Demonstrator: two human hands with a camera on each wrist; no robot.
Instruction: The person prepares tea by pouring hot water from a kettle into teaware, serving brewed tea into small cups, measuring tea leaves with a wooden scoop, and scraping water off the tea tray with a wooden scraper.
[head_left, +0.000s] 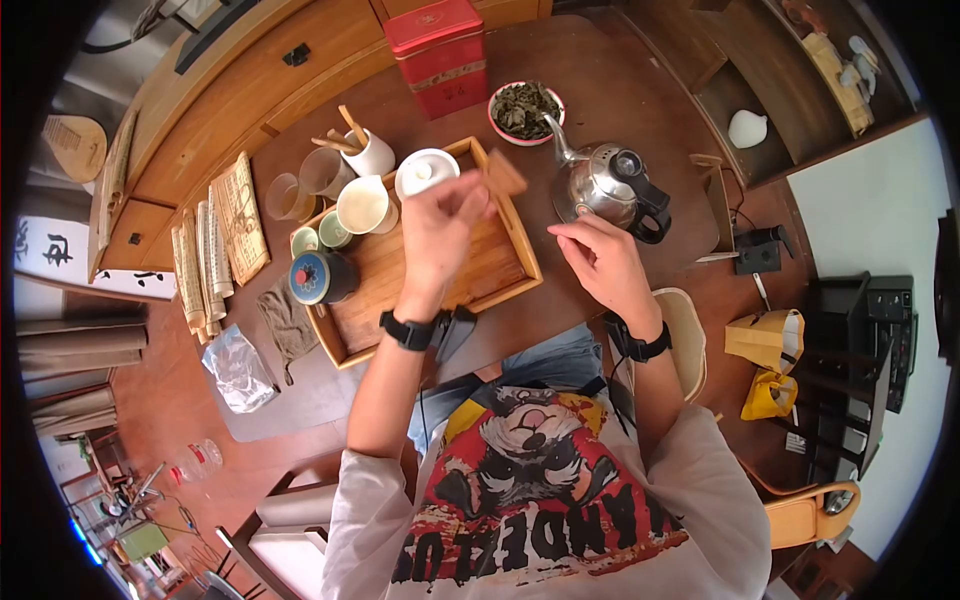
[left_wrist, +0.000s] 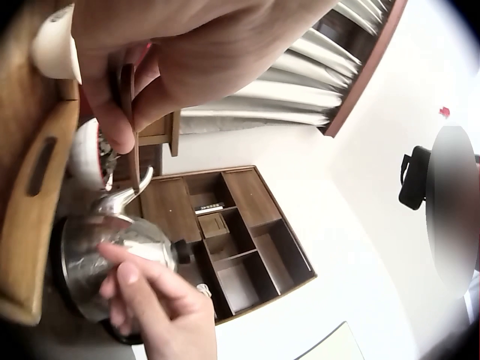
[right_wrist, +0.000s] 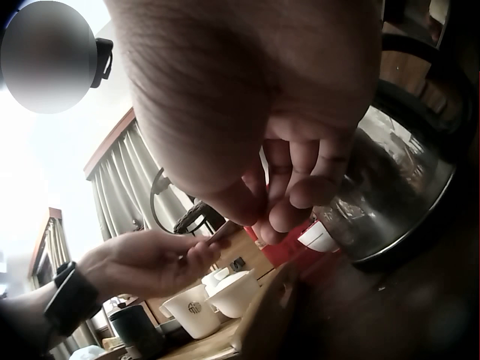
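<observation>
My left hand point(head_left: 440, 235) is above the wooden tray point(head_left: 395, 315), pinching a thin flat brown piece point(head_left: 507, 172), blurred in the head view; the left wrist view shows the piece point(left_wrist: 135, 154) edge-on between thumb and fingers. My right hand point(head_left: 605, 262) hovers near the steel kettle point(head_left: 600, 182), its fingers loosely bent and holding nothing; whether it touches the kettle is unclear. Dark leaves point(head_left: 525, 108) fill a red-rimmed white bowl beyond the tray. Below my left fingers stands a lidded white cup point(head_left: 426, 176), with a white pitcher point(head_left: 365, 207) beside it.
A red tin point(head_left: 440, 65) stands at the back. On the left are glass cups point(head_left: 290, 198), a white holder with wooden tools point(head_left: 370, 155), a blue-lidded jar point(head_left: 322, 277), green cups, a dark cloth point(head_left: 288, 315), rolled mats point(head_left: 205, 260) and a plastic bag point(head_left: 240, 370).
</observation>
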